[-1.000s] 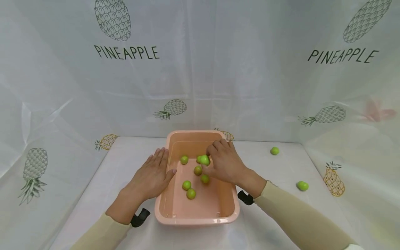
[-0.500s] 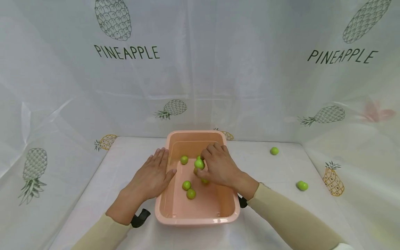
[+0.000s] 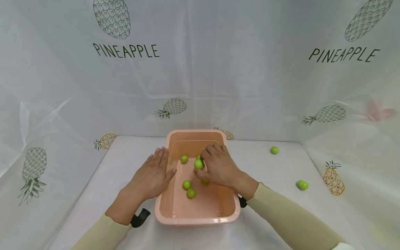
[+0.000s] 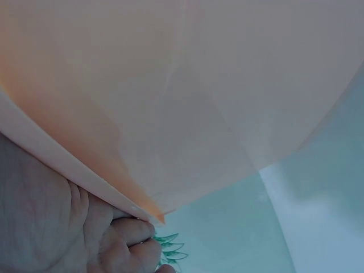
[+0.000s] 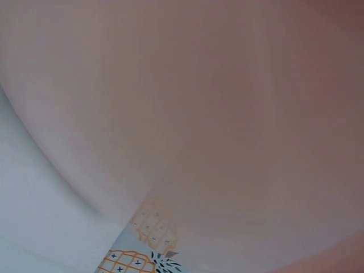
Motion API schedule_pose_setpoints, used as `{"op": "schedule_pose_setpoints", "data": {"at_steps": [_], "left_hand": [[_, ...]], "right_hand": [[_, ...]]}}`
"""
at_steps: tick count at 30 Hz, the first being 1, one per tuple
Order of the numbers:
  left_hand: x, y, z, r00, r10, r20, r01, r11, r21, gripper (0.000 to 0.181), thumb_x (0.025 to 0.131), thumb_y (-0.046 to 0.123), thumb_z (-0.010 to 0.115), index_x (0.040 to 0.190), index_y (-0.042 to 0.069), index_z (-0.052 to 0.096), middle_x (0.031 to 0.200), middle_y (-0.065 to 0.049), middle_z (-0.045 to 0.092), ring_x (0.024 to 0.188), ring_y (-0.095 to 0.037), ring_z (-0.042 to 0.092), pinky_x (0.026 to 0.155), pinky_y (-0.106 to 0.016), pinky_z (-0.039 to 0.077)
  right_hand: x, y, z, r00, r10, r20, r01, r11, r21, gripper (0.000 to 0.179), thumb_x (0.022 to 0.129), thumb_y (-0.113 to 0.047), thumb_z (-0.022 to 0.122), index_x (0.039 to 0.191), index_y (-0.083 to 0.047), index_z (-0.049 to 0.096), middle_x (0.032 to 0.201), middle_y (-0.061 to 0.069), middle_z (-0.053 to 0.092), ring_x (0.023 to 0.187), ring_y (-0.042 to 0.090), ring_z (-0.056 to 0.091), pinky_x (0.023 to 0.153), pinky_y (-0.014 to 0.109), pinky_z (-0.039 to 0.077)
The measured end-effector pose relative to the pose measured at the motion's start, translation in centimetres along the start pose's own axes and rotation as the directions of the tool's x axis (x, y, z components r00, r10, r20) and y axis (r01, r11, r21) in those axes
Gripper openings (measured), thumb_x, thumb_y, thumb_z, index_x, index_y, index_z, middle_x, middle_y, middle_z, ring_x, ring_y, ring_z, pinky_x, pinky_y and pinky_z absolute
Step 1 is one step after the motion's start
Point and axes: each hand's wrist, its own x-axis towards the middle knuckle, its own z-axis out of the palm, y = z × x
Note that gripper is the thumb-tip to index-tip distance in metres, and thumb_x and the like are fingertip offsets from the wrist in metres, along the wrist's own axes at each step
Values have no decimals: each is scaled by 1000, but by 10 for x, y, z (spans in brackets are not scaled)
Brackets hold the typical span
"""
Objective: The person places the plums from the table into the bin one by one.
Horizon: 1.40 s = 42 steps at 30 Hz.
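Observation:
A pink plastic basin [image 3: 197, 221] stands in the middle of the table in the head view. My left hand [image 3: 153, 175] rests along its left rim with straight fingers, the thumb reaching over the edge. In the left wrist view, part of that hand [image 4: 68, 227] lies against the basin's outside [image 4: 187, 102]. My right hand [image 3: 220, 166] is inside the basin and pinches a small round green fruit [image 3: 198, 164]. Similar fruits lie on the basin floor, among them one at the back left [image 3: 184, 159] and one nearer the front [image 3: 191, 193]. Others are partly hidden by my right hand.
On the white table to the right lie a green fruit [image 3: 274, 150] at the back and a green fruit [image 3: 302, 185] nearer the front, which looks like two touching. A pineapple-print sheet [image 3: 200, 69] hangs behind. The basin wall [image 5: 199, 114] fills most of the right wrist view.
My right hand has moved a little left and slightly lower in the basin with the pinched green fruit, then stayed almost still over the last half second. My left hand has not moved.

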Motion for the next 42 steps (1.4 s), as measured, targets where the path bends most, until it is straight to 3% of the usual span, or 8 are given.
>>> {"op": "schedule_pose_setpoints", "data": {"at_steps": [11, 17, 26, 34, 42], "left_hand": [[0, 1, -1, 1000, 2, -5, -2, 1000, -3, 75, 103, 46, 38, 150, -10, 22, 156, -26, 21, 145, -38, 16, 115, -51, 21], [0, 0, -1, 1000, 1, -6, -1, 1000, -12, 75, 103, 46, 37, 150, -9, 21, 156, -25, 20, 145, -37, 16, 115, -50, 20], [-1, 0, -1, 1000, 6, -11, -6, 1000, -20, 75, 103, 46, 37, 150, -9, 21, 156, -26, 21, 145, -37, 17, 115, -51, 21], [-1, 1, -1, 1000, 3, -17, -4, 1000, -22, 74, 103, 46, 37, 150, -9, 21, 156, -26, 22, 145, -37, 18, 115, -50, 22], [-2, 1, -1, 1000, 7, -23, -8, 1000, -26, 75, 103, 46, 38, 150, -9, 21, 155, -26, 21, 144, -38, 18, 115, -50, 22]], "right_hand": [[-1, 0, 1, 1000, -27, -9, 27, 1000, -8, 31, 84, -46, 63, 89, -15, 62, 91, -3, 51, 91, 20, 42, 80, 38, 35], [-1, 0, 1, 999, -39, -17, 39, 999, -14, 28, 86, -43, 57, 92, -17, 64, 94, -3, 54, 88, 19, 43, 78, 36, 35], [-3, 1, 0, 1000, -21, -21, 21, 1000, -10, 29, 89, -46, 55, 92, -18, 64, 97, -4, 55, 91, 18, 44, 78, 36, 34], [-9, 7, -3, 988, -3, -156, 4, 1000, 8, 17, 87, -29, 60, 91, -13, 63, 91, -2, 52, 87, 20, 44, 74, 37, 33], [-27, 27, -12, 941, 5, -338, -3, 1000, 4, 24, 88, -28, 56, 95, -7, 64, 90, 4, 56, 82, 27, 47, 70, 42, 37]]}}
